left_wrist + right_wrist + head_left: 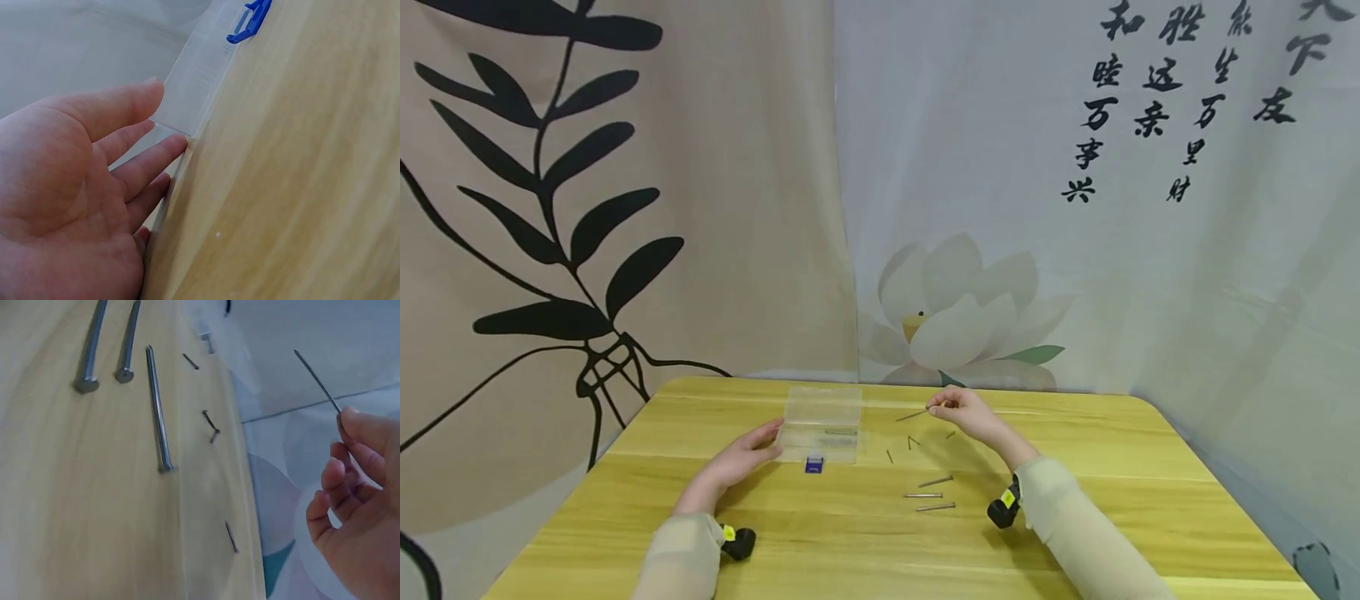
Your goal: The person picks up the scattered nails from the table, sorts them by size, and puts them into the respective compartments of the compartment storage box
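Note:
A clear plastic box stands on the table with its lid raised at the back and a blue latch at its front. At least one long nail lies inside. My left hand is at the box's left end, its fingers loosely extended and the fingertips at the box's corner. Above the table to the right of the box, my right hand pinches a long thin nail between thumb and finger; the nail's point faces away from the hand.
Three thick nails lie in the table's middle, roughly parallel. Several small nails are scattered behind them, right of the box. A printed curtain hangs behind the table's far edge.

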Motion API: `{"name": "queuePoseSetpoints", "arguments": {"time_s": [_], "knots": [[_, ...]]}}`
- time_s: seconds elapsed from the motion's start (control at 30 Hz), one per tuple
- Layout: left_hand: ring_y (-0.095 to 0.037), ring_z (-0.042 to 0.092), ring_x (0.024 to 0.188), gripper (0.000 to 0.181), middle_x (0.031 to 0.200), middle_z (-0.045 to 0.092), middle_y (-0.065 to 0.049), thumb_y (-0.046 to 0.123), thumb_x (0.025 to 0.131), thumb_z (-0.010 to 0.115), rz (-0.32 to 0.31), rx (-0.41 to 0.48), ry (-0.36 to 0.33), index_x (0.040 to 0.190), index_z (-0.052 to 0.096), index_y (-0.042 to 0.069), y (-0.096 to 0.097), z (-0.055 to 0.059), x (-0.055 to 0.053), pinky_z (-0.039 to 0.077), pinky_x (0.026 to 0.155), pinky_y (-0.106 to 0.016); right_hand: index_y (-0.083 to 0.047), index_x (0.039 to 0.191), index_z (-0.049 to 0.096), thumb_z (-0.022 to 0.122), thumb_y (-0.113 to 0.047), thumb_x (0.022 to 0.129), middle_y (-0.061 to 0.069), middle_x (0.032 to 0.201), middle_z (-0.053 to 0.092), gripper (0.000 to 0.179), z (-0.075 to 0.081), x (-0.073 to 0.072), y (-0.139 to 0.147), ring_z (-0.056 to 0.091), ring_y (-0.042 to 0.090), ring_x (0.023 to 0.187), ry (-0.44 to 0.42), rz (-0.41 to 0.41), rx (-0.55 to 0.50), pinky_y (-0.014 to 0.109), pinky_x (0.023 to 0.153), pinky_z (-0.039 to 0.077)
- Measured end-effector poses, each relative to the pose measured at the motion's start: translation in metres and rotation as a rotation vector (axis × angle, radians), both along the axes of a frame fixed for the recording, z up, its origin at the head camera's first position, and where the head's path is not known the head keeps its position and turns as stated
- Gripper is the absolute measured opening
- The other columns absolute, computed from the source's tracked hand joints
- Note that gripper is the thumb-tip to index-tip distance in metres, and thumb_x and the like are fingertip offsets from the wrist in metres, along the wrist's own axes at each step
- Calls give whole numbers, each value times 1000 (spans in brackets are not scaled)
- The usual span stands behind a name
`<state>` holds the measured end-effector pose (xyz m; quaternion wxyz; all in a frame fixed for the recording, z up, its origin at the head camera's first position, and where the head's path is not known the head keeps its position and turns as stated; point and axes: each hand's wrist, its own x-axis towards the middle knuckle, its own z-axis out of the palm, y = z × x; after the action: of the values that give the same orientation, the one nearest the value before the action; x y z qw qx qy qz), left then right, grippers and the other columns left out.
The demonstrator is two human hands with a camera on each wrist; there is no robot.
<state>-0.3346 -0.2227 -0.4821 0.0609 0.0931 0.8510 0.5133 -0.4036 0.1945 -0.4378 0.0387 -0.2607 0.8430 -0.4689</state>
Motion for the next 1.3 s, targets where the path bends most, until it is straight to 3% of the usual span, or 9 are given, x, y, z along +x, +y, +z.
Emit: {"name": "queuePoseSetpoints", "arguments": {"time_s": [0.27,0.43,0.6,0.8,0.93,1.03,1.3], "knots": [[-47,24,138,61,151,29,-28,19,100,54,-19,11,-7,152,27,3,2,3,2,19,110,-62,-5,101,69,61,-17,97,6,101,58,15,-7,-18,-39,46,17,76,57,28,21,31,65,41],[-46,26,138,60,150,30,-29,17,100,55,-15,18,4,151,28,2,4,3,4,20,109,-62,-5,98,70,62,-13,96,6,99,58,12,-12,-23,-63,43,15,71,64,35,28,28,63,39],[-46,27,138,60,150,32,-29,18,99,56,-1,19,7,151,30,3,5,3,4,20,110,-62,-6,94,71,63,-10,94,4,95,58,10,-15,-28,-84,45,13,70,124,41,80,26,61,42],[-46,25,138,59,151,31,-27,18,100,55,10,8,-5,152,29,5,3,3,5,18,110,-63,-7,90,73,65,-10,92,5,97,63,9,-14,-27,-106,48,12,79,203,51,153,29,70,44],[-45,26,138,59,151,32,-26,19,100,55,30,4,-11,152,30,6,2,2,5,18,110,-62,-6,91,73,66,-9,92,4,96,64,8,-14,-24,-119,49,11,78,226,59,186,28,69,45],[-45,26,138,59,151,32,-26,19,100,55,31,6,-10,152,30,7,2,2,5,18,110,-63,-6,89,74,66,-8,92,3,93,66,8,-16,-21,-126,50,10,75,226,67,202,27,67,46],[-45,26,138,59,151,32,-26,18,100,55,25,15,-5,152,31,6,0,2,4,20,109,-62,-2,85,72,68,-3,87,-1,83,61,5,-22,-17,-141,55,15,84,242,65,217,33,79,47]]}}
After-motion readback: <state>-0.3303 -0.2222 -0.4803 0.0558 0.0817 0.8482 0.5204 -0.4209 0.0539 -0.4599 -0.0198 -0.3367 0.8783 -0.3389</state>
